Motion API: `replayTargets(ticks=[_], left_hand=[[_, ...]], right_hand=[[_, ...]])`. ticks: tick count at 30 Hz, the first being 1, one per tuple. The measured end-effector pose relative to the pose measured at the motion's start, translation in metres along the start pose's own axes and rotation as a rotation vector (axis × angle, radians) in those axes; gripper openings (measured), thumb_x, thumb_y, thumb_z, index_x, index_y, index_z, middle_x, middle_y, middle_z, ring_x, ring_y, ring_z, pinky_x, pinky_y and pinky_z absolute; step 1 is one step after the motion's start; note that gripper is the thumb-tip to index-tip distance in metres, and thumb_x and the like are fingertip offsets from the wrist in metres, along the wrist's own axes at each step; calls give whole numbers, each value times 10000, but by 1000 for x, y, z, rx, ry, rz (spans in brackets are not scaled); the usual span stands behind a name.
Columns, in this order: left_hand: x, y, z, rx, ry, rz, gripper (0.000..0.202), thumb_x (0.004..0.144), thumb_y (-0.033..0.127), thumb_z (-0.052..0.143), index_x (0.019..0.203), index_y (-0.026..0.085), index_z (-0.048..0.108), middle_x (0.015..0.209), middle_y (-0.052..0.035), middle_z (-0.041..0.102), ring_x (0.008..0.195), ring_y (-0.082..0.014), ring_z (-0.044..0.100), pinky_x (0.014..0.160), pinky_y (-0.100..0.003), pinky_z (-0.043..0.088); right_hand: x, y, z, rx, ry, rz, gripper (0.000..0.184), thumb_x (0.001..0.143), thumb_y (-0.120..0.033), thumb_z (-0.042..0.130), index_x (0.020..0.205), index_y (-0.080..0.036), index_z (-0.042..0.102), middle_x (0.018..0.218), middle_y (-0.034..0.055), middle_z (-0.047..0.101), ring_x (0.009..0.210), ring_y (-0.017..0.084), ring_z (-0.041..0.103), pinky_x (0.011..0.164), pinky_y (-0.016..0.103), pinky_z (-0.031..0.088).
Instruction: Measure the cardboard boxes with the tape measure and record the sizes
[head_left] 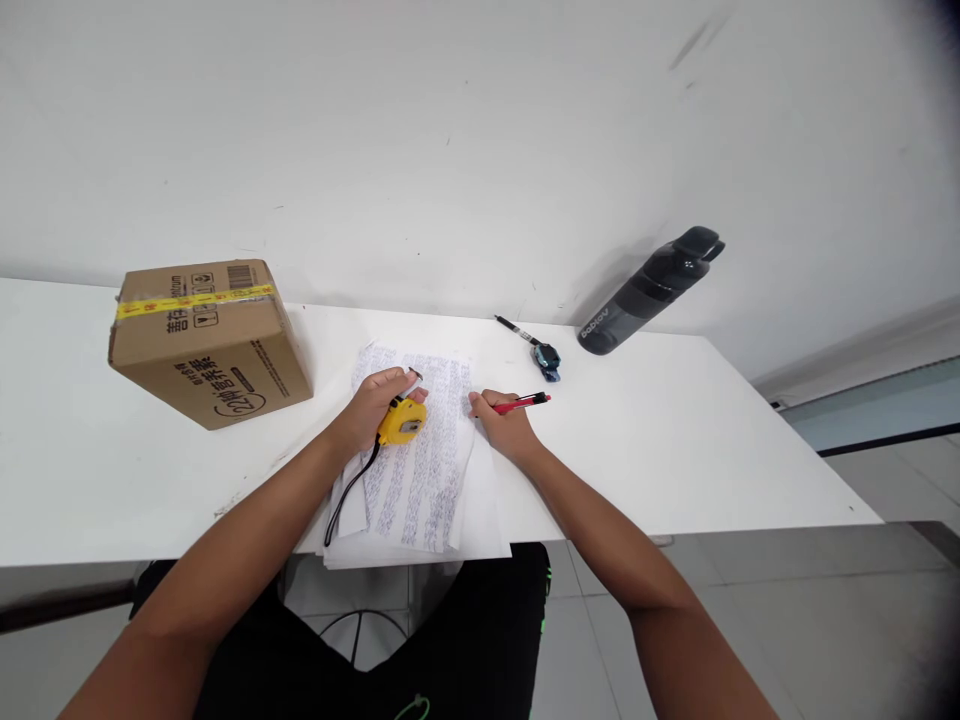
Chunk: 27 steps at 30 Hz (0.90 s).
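My left hand is closed around a yellow tape measure, resting on a stack of white papers covered in handwriting. A black strap trails from the tape measure toward the table's near edge. My right hand grips a red pen, its tip at the right edge of the papers. Both hands sit on the white table.
A cardboard box with yellow tape stands at the back left. A dark bottle leans against the wall at the back right. A black pen and a small dark blue object lie near it. The floor shows to the right.
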<state>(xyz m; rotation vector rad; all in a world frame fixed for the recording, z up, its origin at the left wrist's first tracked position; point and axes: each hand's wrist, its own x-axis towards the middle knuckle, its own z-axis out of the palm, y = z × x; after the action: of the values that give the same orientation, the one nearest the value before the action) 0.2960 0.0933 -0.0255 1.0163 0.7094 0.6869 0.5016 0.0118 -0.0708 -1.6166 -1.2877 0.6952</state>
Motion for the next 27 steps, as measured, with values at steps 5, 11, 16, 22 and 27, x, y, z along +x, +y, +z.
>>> replayTargets(ticks=[5,11,16,22,27], left_hand=[[5,-7,-6,-40,-19,36,390,697,506,749,744,159,579,768,-35,656,621,-134,593,569,-259,461],[5,-8,-7,-2,-62,117,357,784,506,681,763,162,587,797,-30,641,806,-163,623,661,-252,472],[5,-6,-6,-6,-47,80,362,755,500,711,757,164,578,793,-39,652,792,-167,633,642,-252,471],[5,-6,-5,-51,4,33,362,694,466,764,750,169,563,725,-28,654,736,-167,635,641,-266,473],[4,-6,-4,-67,32,13,338,679,419,779,758,172,564,689,-18,648,692,-160,623,612,-259,465]], right_hand=[[-1,-1,1,22,20,12,410,840,-421,525,503,-217,410,561,-13,507,587,138,454,609,288,375],[0,-1,1,28,-19,5,432,835,-468,524,507,-212,406,566,-12,523,586,135,446,607,284,370],[-1,1,2,45,9,12,427,822,-456,534,497,-213,402,545,-21,482,567,127,416,590,281,358],[-1,2,2,24,41,8,387,821,-436,539,515,-206,487,529,-23,459,577,136,435,589,281,362],[0,4,0,13,6,4,387,832,-422,528,514,-202,509,547,-11,499,587,142,455,596,286,374]])
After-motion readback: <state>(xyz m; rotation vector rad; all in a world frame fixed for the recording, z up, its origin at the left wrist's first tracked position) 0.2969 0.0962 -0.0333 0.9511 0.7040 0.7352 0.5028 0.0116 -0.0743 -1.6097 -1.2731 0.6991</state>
